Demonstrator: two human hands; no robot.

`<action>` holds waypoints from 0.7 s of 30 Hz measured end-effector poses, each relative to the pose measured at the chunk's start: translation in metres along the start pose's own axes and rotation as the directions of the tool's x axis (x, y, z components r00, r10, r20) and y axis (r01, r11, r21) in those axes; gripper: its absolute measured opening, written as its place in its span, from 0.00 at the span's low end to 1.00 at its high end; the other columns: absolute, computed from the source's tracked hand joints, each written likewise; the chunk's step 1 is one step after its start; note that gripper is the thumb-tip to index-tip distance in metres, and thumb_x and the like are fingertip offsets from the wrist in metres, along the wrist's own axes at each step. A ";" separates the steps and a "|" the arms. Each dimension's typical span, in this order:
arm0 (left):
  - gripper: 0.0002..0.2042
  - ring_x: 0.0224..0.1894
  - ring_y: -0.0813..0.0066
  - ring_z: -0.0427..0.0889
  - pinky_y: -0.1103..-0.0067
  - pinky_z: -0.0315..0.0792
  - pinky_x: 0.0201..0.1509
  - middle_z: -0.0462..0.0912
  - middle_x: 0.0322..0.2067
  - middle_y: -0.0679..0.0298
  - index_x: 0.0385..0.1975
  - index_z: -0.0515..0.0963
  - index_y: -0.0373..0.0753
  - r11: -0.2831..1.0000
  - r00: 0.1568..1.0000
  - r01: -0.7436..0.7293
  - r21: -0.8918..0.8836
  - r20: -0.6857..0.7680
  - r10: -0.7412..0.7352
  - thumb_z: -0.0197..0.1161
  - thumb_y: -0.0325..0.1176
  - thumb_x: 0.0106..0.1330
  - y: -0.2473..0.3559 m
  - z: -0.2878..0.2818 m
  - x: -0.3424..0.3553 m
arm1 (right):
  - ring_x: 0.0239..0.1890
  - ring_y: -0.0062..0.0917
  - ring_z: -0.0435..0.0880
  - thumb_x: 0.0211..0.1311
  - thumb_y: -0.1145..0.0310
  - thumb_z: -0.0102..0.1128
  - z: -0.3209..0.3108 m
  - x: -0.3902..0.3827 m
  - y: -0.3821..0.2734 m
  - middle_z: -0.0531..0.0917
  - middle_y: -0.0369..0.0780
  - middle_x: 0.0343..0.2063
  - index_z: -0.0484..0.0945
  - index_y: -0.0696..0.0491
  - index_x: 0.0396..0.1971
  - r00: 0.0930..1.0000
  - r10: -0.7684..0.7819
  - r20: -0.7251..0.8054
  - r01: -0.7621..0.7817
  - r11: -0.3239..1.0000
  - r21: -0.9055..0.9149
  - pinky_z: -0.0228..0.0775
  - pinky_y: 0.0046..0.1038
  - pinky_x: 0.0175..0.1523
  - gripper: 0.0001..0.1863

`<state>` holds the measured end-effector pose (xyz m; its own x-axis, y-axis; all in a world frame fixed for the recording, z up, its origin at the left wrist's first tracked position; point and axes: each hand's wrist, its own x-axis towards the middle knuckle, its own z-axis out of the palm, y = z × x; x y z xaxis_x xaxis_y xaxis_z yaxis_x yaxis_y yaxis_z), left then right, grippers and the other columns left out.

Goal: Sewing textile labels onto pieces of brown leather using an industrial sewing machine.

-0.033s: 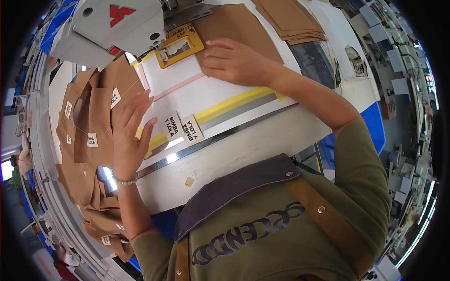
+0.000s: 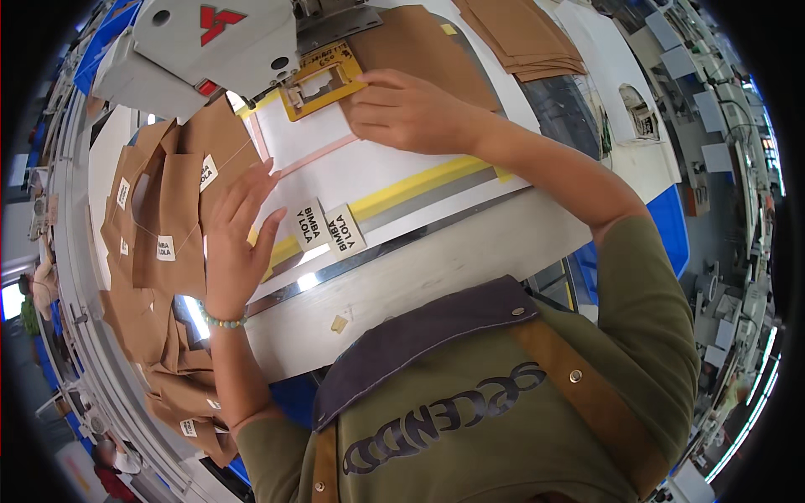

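A brown fabric panel (image 2: 419, 59) lies on the white work surface (image 2: 323, 176), partly under the sewing machine head (image 2: 210, 50). My right hand (image 2: 411, 113) is closed over its near-left edge, fingers bent and thumb mostly hidden. Its index finger reaches the corner of a yellow clamp frame (image 2: 323, 84) below the machine. Fingers stretched and thumb apart, my left hand (image 2: 237, 226) is open at the left of the surface. It holds nothing and is beside a heap of brown pieces (image 2: 180, 201) with white labels. Two white labels (image 2: 310, 226) lie right of its thumb.
A stack of brown panels (image 2: 524, 38) sits at the far right. Yellow and pink tape strips (image 2: 402, 189) mark the surface. A blue bin (image 2: 662, 239) stands right of the table, and a small beige scrap (image 2: 339, 324) lies near the front edge.
My right hand and the brown panel have shifted slightly left toward the clamp frame. A small yellow patch now shows by the panel's far edge. The left hand has barely moved.
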<state>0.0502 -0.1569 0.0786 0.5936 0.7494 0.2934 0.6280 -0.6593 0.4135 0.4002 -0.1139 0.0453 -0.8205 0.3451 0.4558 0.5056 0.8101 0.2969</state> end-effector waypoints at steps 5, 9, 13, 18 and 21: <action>0.22 0.68 0.50 0.81 0.63 0.74 0.73 0.83 0.67 0.53 0.65 0.81 0.35 1.000 1.000 -0.007 0.003 0.010 0.007 0.68 0.23 0.71 -0.002 0.019 0.015 | 0.57 0.28 0.83 0.66 0.63 0.70 0.046 0.066 -0.006 0.86 0.33 0.44 0.87 0.51 0.40 0.984 -0.023 -0.179 0.038 0.996 0.080 0.71 0.38 0.74 0.09; 0.21 0.69 0.49 0.80 0.62 0.73 0.74 0.82 0.68 0.52 0.64 0.80 0.32 0.999 1.000 0.028 0.028 -0.004 -0.028 0.67 0.22 0.70 -0.009 0.024 0.012 | 0.59 0.32 0.82 0.73 0.60 0.69 0.023 0.069 -0.009 0.87 0.33 0.48 0.88 0.50 0.44 0.977 0.169 -0.126 -0.119 0.936 0.331 0.73 0.37 0.69 0.10; 0.25 0.75 0.48 0.73 0.59 0.69 0.77 0.77 0.73 0.56 0.70 0.77 0.36 0.997 0.999 -0.012 0.076 0.052 0.008 0.67 0.28 0.73 -0.007 0.031 0.015 | 0.62 0.34 0.82 0.74 0.60 0.68 -0.001 0.009 0.019 0.89 0.36 0.56 0.90 0.51 0.48 0.964 0.261 -0.049 -0.248 0.952 0.180 0.72 0.40 0.69 0.12; 0.30 0.83 0.49 0.60 0.57 0.59 0.83 0.69 0.80 0.63 0.78 0.69 0.41 0.989 0.991 -0.047 0.142 0.131 0.028 0.63 0.40 0.78 -0.007 0.037 0.021 | 0.70 0.35 0.78 0.78 0.54 0.64 -0.025 -0.055 0.022 0.87 0.38 0.63 0.87 0.51 0.59 0.887 0.444 0.124 -0.460 0.870 0.179 0.65 0.42 0.76 0.20; 0.31 0.85 0.51 0.56 0.56 0.55 0.84 0.66 0.82 0.65 0.80 0.67 0.42 0.973 0.984 -0.044 0.225 0.179 0.004 0.61 0.42 0.79 -0.014 0.040 0.023 | 0.83 0.38 0.61 0.80 0.54 0.59 -0.030 -0.064 0.009 0.71 0.40 0.79 0.74 0.49 0.76 0.852 0.409 0.326 -0.479 0.860 0.173 0.49 0.47 0.86 0.30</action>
<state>0.0753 -0.1324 0.0452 0.6764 0.7239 0.1357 0.6979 -0.6889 0.1958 0.4649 -0.1428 0.0441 -0.5793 0.7802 0.2360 0.7821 0.6136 -0.1086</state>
